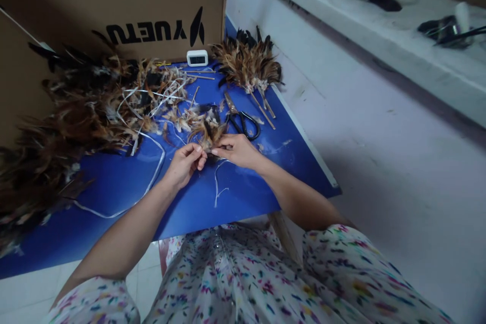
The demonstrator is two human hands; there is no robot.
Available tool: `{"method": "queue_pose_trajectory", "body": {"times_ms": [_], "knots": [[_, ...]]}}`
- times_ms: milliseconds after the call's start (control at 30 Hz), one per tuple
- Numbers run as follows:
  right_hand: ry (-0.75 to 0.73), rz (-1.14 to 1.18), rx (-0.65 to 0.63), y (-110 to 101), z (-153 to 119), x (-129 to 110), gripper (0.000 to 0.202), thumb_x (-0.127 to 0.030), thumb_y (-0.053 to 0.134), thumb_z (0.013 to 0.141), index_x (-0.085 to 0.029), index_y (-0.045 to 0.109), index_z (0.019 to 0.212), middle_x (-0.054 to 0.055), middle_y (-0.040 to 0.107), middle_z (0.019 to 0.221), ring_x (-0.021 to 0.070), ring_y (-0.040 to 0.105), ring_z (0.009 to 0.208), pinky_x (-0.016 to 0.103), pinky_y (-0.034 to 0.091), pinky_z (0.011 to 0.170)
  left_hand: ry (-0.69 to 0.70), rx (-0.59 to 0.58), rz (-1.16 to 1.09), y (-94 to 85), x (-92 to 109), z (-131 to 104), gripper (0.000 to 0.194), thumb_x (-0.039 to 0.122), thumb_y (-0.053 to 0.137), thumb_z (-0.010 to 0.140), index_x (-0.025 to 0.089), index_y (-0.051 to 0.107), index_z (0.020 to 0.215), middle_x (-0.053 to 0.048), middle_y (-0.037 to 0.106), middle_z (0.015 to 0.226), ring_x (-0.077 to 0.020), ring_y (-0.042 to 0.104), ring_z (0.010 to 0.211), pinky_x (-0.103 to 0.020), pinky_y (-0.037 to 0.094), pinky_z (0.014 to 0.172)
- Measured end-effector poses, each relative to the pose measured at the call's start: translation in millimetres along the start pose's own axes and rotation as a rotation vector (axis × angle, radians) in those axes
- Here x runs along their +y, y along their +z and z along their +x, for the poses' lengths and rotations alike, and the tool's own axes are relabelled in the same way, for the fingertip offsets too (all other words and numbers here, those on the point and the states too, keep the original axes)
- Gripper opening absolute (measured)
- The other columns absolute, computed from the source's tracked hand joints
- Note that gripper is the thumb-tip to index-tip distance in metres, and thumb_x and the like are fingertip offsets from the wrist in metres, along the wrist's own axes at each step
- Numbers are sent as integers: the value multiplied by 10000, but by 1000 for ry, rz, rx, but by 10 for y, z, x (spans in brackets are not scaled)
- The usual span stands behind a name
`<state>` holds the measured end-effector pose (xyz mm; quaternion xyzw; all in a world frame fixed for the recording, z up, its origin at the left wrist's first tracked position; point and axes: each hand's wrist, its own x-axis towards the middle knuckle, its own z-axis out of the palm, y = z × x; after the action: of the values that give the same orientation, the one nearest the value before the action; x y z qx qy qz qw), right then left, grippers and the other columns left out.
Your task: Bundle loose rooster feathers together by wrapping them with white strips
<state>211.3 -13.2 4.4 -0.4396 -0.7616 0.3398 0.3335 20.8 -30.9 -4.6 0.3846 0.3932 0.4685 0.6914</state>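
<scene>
A small bunch of brown feathers (208,134) is pinched between my two hands above the blue table (182,212). My left hand (186,163) is closed at its near left side, thumb against fingers. From the right, my right hand (237,150) grips the same bunch with thumb and fingers pressed together. A thin white string (216,182) hangs down on the table just below the hands. Black-handled scissors (243,122) lie right behind my right hand, blades pointing away. The lower ends of the feathers are hidden by my fingers.
Loose brown feathers (94,96) heap along the left and back, with white strapping (161,162) across them. Finished-looking feather bundles on sticks (248,63) lie back right. A small white digital clock (197,58) stands before a cardboard box (144,5). A wall (364,126) bounds the right.
</scene>
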Motion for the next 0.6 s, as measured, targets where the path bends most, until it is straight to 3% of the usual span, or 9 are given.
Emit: {"method": "queue_pose_trajectory", "body": {"times_ms": [300,600], "knots": [[10,39,22,6,-39,-84,92,-215,675,799,-158,743,775,2,653,729,77,492,604,241,373,634,14,60,7,-15,11,23,272,306,820,657,137,610,687,0,601,596,-55,482,460,-173,373,454],[-53,-98,6,34,-99,-159,102,-207,643,839,-158,729,814,12,649,766,90,539,664,226,383,657,117,75,174,-33,-6,18,324,415,799,684,139,633,659,8,565,526,-76,488,462,-192,392,468]]}}
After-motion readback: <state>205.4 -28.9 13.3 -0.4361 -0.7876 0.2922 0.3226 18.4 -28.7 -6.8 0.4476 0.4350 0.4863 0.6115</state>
